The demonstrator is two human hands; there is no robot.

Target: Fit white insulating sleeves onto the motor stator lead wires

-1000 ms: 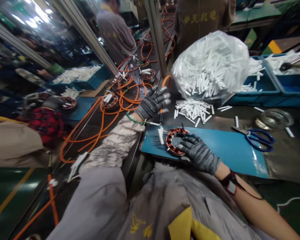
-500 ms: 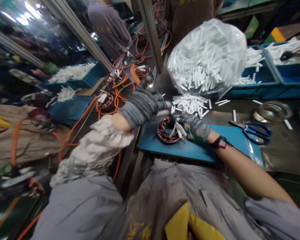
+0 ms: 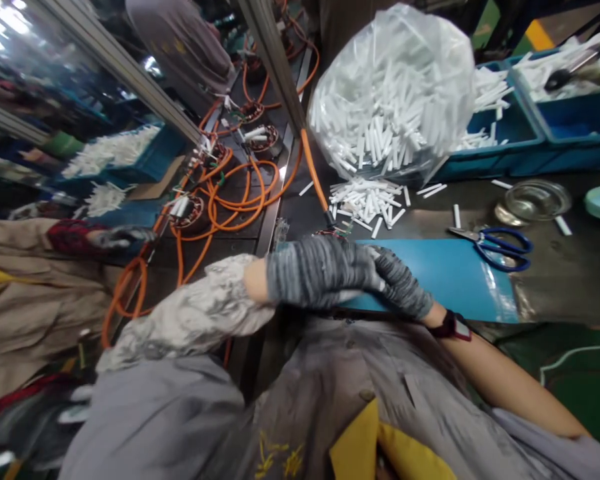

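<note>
"So, where is the reddish copper-wire winding [image 3: 329,234]?"

"Mostly out of sight. Only a sliver shows, just past the far edge of the left hand [image 3: 320,272] in its grey-striped knit glove, by the left end of the flat blue mat [image 3: 440,273]."

"Which hand is nearer?"

"The left, plainly: it lies crosswise between the winding and the body, while the right hand [image 3: 403,283], gloved alike, is over to the right. I can't make out the winding's long axis (too little of it shows), but the smooth orange cable [image 3: 313,175] slants toward it from beside the grey metal post [image 3: 273,63], its dark end close by."

"How open are the hands?"

"The left is blurred, its fingers bent toward the right hand's; the two seem to meet. How far either is closed, or whether anything sits in them, I cannot tell."

"And further out?"

"Just beyond, a loose heap of short white tubes [image 3: 367,200], below a bulging clear plastic bag [image 3: 395,87] of more. Rightward, blue-handled metal scissors [image 3: 503,249] lie over the mat's far corner, with a round glass dish [image 3: 537,200] past them. Well apart to the left is a co-worker's gloved hand [image 3: 125,237]."
</note>
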